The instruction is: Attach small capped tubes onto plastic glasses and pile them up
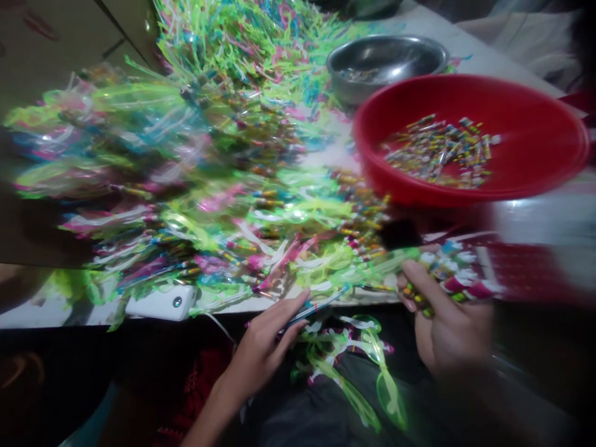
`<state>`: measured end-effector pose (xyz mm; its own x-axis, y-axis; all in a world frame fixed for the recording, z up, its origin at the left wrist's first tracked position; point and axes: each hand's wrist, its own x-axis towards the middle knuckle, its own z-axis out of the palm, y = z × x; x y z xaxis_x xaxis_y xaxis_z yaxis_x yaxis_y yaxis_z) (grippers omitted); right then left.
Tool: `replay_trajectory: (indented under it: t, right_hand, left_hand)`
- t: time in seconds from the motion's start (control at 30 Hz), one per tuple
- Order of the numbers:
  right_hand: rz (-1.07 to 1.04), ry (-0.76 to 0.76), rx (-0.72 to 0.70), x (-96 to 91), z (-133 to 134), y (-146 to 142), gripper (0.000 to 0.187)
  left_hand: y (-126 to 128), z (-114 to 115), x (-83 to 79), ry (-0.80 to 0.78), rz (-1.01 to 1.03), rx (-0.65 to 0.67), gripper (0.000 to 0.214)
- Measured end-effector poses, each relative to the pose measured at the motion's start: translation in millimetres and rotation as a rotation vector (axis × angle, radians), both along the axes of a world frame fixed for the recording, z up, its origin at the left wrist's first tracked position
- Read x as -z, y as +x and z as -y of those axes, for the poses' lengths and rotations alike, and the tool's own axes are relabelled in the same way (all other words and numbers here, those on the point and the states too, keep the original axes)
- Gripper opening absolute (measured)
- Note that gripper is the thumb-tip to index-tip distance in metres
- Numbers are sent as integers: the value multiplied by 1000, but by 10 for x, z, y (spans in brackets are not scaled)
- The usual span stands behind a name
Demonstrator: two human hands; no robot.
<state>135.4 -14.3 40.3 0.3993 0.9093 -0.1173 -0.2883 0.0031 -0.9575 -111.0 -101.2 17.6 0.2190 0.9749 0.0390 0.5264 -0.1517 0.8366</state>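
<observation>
My left hand [263, 351] pinches a thin blue-and-green plastic piece [311, 313] between thumb and fingers, at the near edge of a huge heap of neon plastic strips [200, 167]. My right hand [447, 323] is closed around a blurred bunch of small striped tubes [431, 279] with pink-and-white plastic attached. Below both hands, green loop-shaped plastic pieces [358, 366] rest on my lap. Small striped tubes [437, 152] lie in a red plastic basin [521, 115], just above my right hand.
A steel bowl [386, 65] with small pieces inside stands behind the basin. A white power bank [161, 302] lies at the table's near edge. A brown panel [56, 43] rises at upper left, and pale cloth [521, 43] lies at upper right.
</observation>
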Motion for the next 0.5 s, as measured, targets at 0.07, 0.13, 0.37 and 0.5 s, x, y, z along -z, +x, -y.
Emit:
replay_trajectory:
  t: [0.07, 0.13, 0.37, 0.5]
  right_hand:
    - [1, 30, 8, -3, -2, -8, 31]
    - [13, 44, 11, 13, 2, -13, 29]
    - [261, 27, -35, -84, 53, 31, 22]
    - [400, -61, -243, -216, 123, 90, 24]
  left_hand:
    - [-17, -7, -7, 78, 17, 30, 47]
    - [-19, -15, -17, 47, 157, -88, 37]
    - [-42, -55, 79, -65, 565, -626, 28]
    - [14, -92, 131, -145, 645, -696, 40]
